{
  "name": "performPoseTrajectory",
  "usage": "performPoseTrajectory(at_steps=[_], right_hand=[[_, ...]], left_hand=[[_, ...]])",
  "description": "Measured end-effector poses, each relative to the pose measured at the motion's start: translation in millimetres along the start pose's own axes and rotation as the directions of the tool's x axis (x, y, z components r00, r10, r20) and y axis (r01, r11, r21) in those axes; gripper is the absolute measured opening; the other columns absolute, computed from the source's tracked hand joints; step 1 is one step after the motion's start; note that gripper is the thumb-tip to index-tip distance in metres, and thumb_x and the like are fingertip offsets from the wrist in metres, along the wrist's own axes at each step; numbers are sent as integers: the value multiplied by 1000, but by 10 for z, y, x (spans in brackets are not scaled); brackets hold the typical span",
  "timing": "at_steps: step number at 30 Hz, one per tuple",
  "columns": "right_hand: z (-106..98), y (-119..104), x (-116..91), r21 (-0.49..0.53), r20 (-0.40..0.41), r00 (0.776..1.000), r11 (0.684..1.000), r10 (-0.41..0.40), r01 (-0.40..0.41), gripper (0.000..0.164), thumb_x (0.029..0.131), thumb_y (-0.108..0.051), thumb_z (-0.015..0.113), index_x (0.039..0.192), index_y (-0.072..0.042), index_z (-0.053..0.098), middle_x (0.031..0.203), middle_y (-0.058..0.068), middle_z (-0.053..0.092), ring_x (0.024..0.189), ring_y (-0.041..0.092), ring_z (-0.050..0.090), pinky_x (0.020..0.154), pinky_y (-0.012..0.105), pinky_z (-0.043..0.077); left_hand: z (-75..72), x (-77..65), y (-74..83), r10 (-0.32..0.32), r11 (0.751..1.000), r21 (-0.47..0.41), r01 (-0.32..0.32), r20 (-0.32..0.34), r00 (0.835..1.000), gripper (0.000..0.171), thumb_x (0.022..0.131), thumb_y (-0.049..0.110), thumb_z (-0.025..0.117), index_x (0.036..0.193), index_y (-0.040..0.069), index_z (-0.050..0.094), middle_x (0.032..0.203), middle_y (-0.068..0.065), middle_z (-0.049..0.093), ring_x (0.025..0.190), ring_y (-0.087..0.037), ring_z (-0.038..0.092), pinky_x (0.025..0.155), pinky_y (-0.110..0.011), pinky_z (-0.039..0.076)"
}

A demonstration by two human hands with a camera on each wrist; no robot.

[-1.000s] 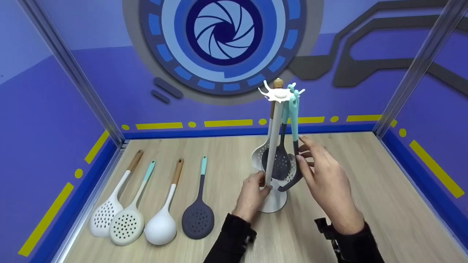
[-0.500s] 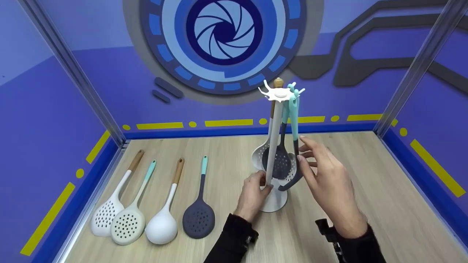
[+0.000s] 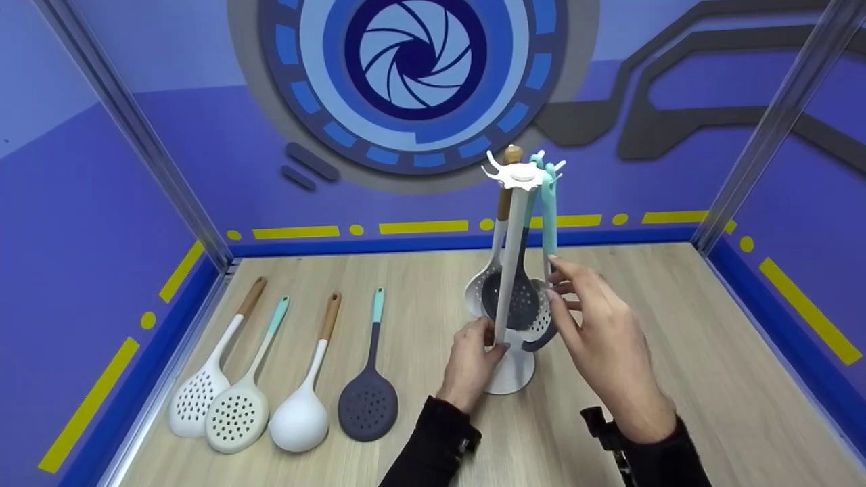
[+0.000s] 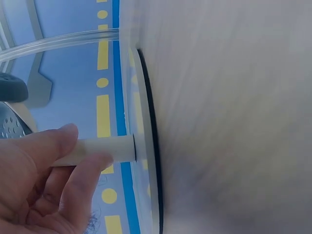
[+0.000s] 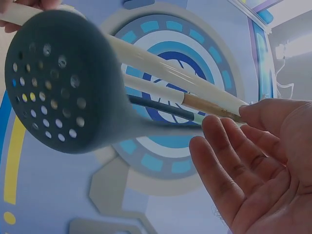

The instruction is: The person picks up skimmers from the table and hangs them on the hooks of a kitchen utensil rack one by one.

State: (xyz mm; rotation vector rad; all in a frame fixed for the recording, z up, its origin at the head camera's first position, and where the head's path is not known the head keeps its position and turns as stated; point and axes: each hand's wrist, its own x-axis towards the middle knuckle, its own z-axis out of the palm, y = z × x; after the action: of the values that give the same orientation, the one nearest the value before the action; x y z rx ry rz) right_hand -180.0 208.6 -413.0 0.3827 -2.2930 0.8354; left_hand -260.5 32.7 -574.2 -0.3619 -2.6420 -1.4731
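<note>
A white utensil rack (image 3: 512,270) stands upright on the table, with several utensils hanging from its hooked top. My left hand (image 3: 468,362) pinches the rack's pole low down, just above its round base (image 4: 146,141). On the rack's right side hangs a dark slotted skimmer (image 5: 63,83) with a mint handle (image 3: 549,220). The loosely bent fingers of my right hand (image 3: 601,331) touch or nearly touch its shaft; fingertips cover the contact. Behind it hang another dark slotted utensil (image 3: 517,301) and a white slotted one (image 3: 475,292).
Left of the rack lie a white slotted turner (image 3: 198,402), a cream skimmer (image 3: 237,419), a white ladle (image 3: 300,419) and a dark skimmer (image 3: 367,406). Patterned blue walls (image 3: 379,196) with metal corner posts (image 3: 751,122) enclose the wooden table (image 3: 710,352).
The rack has turned slightly and its top shifted a little right. The near skimmer's head has swung away from the camera. My right fingers followed slightly; my left hand still grips the pole.
</note>
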Motion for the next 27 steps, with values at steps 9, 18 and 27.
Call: performPoseTrajectory(at_steps=[9, 18, 27], right_hand=[[99, -12, -12, 12, 16, 1000, 1000, -4, 4, 50, 109, 5, 78, 157, -1, 67, 129, 16, 83, 112, 29, 86, 88, 43, 75], [248, -38, -34, 102, 30, 999, 994, 37, -40, 46, 109, 6, 76, 154, 6, 67, 142, 24, 80, 130, 39, 83, 102, 48, 72], [357, -54, -20, 121, 75, 991, 986, 107, -115, 51, 110, 3, 76, 159, 6, 63, 150, 26, 77, 136, 40, 81, 104, 50, 72]], left_hand=[[26, -1, 30, -42, 999, -18, 42, -12, 999, 18, 100, 3, 89, 112, 10, 77, 116, -7, 82, 106, -14, 79, 97, -36, 69], [-21, -15, 99, -33, 999, 29, 33, -2, 999, 18, 100, 3, 91, 114, 7, 80, 118, -12, 85, 108, -20, 84, 97, -38, 72], [-202, -24, 161, 2, 999, 53, -6, 62, 998, 19, 102, 3, 86, 121, 6, 87, 121, -15, 90, 115, -29, 88, 105, -46, 72]])
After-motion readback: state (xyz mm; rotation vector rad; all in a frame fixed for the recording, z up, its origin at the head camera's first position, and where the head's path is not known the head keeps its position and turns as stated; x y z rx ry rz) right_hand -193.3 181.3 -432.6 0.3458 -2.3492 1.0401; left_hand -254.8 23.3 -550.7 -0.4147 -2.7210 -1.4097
